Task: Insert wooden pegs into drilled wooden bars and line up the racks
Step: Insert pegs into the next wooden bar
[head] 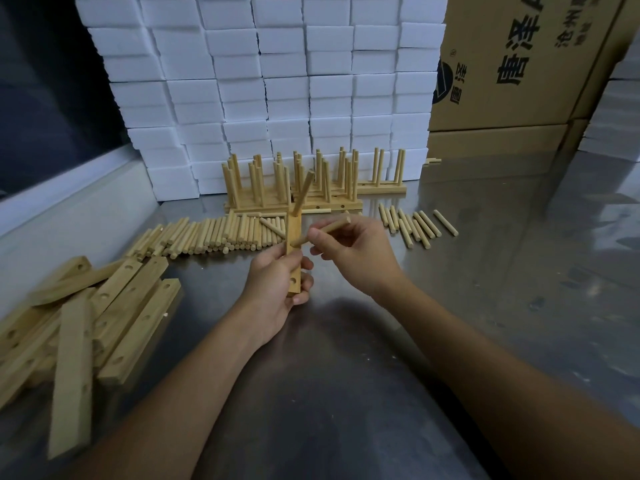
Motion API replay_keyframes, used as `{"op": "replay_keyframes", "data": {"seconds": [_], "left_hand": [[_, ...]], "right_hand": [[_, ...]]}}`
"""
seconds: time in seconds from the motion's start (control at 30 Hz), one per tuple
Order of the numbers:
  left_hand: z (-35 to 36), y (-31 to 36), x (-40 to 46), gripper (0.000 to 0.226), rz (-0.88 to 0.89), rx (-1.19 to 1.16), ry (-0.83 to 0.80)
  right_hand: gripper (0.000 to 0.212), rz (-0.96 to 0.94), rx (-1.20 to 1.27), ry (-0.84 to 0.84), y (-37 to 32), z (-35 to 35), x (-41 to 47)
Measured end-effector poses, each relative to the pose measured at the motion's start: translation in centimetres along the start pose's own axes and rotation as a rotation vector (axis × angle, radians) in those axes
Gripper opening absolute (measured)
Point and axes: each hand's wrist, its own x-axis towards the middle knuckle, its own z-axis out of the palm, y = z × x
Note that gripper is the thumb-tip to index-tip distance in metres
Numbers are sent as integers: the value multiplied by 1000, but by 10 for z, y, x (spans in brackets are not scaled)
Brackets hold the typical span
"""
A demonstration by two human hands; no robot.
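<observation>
Drilled bar (293, 252) gripped in left hand (277, 285), peg (325, 230) pinched in right hand (356, 251), carton (519, 60) printed "唐泽"

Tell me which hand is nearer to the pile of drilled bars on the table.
Left. The left hand holds a bar just right of the pile of drilled bars; the right hand is farther right, pinching a peg.

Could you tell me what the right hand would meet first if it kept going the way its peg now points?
The right hand pinches a peg whose tip points down-left at the drilled bar gripped by the left hand. It would probably meet that bar first, at or beside a hole; the exact depth is unclear.
</observation>
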Motion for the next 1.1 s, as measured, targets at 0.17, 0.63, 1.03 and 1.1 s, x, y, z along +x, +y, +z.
{"op": "replay_keyframes", "data": {"seconds": [0.17, 0.63, 1.03, 1.1], "left_hand": [[1, -7, 1, 18, 81, 137, 31], [4, -13, 1, 22, 122, 244, 14], [5, -15, 4, 23, 128, 298, 31], [5, -15, 4, 23, 122, 298, 30]], "right_hand": [[5, -101, -347, -97, -11, -10, 4], [13, -266, -782, -229, -21, -10, 11], [16, -211, -723, -190, -17, -10, 9], [11, -264, -739, -239, -16, -13, 11]]}}
